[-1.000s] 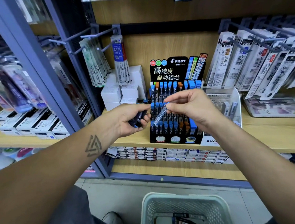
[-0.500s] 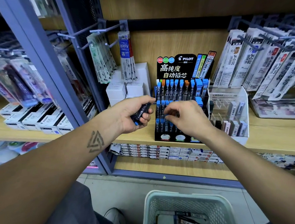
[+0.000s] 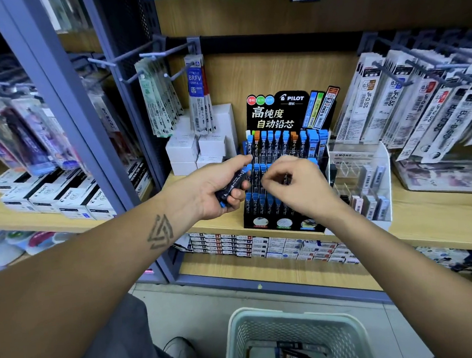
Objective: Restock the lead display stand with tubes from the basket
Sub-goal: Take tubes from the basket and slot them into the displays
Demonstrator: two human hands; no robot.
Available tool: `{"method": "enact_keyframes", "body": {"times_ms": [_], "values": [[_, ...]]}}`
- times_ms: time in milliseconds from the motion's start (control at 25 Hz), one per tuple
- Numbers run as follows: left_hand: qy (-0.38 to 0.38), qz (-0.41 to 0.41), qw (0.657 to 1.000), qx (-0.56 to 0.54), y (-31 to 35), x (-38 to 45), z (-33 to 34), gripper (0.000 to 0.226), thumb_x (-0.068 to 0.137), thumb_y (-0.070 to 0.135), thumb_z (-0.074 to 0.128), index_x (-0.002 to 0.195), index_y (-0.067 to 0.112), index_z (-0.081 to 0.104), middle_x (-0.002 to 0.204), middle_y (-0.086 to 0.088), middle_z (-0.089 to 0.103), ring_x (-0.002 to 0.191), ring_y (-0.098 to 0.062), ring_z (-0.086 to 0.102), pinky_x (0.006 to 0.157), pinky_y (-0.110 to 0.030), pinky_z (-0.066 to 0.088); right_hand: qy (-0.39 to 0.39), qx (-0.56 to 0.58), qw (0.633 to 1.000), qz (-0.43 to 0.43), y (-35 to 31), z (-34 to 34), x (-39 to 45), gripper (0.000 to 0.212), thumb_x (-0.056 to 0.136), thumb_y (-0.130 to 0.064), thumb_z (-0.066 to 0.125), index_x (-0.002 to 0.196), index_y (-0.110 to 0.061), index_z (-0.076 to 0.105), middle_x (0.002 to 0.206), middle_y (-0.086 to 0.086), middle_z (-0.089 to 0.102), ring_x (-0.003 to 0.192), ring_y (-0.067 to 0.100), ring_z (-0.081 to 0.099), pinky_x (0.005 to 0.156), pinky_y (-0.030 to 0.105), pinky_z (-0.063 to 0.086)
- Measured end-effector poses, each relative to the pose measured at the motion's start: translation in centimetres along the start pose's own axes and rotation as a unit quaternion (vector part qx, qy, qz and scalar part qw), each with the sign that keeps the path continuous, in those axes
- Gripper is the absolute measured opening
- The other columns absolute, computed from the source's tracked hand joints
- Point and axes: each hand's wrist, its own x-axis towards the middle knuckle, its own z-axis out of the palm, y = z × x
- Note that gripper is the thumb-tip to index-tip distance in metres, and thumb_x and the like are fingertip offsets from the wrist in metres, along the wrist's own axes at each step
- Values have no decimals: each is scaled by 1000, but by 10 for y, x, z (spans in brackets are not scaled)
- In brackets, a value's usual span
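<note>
Several tubes (image 3: 231,189) half-hidden in left hand (image 3: 216,189) grip.

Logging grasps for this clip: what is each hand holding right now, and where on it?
The left hand grips a few dark lead tubes around their middles. The right hand, fingers curled at the display stand, shows no clear hold.

One head view, looking forward and down, close to the lead display stand (image 3: 281,158), basket (image 3: 294,319) below it.

Black display stand (image 3: 285,223), blue-capped tubes (image 3: 264,141), pale perforated basket (image 3: 291,320)
</note>
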Motion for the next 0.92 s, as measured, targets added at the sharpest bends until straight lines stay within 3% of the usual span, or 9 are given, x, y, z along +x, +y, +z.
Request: {"method": "enact_keyframes", "body": {"times_ms": [80,160,280,400,480,600,760,920], "values": [[-9,0,1000,16,-1,0,6,38,98,53,52,80,20,51,59,2,46,38,-6,32,35,-13,22,-11,171,984,43,-9,-5,-2,18,87,-10,74,103,-17,75,98,0,72,91,11,65,85,24,52],[-14,2,999,30,-3,1,14,42,101,56,43,78,21,51,57,3,44,38,-8,30,36,-14,21,-42,261,962,62,-13,-6,-5,35,84,-13,79,118,-17,70,107,3,71,94,18,68,92,28,55],[-9,-4,1000,19,-5,2,24,46,102,59,36,77,22,48,48,4,36,36,-9,28,37,-14,20,-59,229,970,62,-12,-4,-6,48,77,-20,85,121,-18,67,102,-1,67,80,12,60,85,30,54],[-5,-7,1000,10,-7,4,29,50,102,60,34,75,21,48,49,3,33,35,-11,28,38,-13,20,-40,229,970,75,-10,-3,-5,44,74,-9,86,114,-12,68,95,2,65,72,10,55,76,27,53],[-3,3,1000,10,-8,6,30,49,102,59,35,77,20,49,54,0,38,35,-12,30,38,-14,21,-38,277,955,97,-8,-5,-5,43,76,-2,83,117,-6,67,92,4,65,72,12,59,77,27,55],[3,14,999,29,-9,8,30,49,102,59,36,80,19,52,57,-5,44,37,-13,32,37,-15,24,-60,294,947,111,-9,-7,-5,41,81,-7,80,120,-7,68,90,5,63,73,17,65,78,26,54],[-28,-6,999,24,-10,8,28,55,101,61,32,75,18,53,60,-5,46,37,-13,33,37,-15,24,-33,325,934,147,-9,-5,-3,27,79,-2,80,104,-10,73,87,6,67,71,15,65,70,23,51],[-51,1,999,12,-8,6,25,43,99,59,47,81,21,57,63,-1,49,39,-9,32,36,-15,22,-3,405,894,191,-4,-12,0,25,81,4,75,102,-8,72,93,11,72,82,18,64,72,30,48]]}}
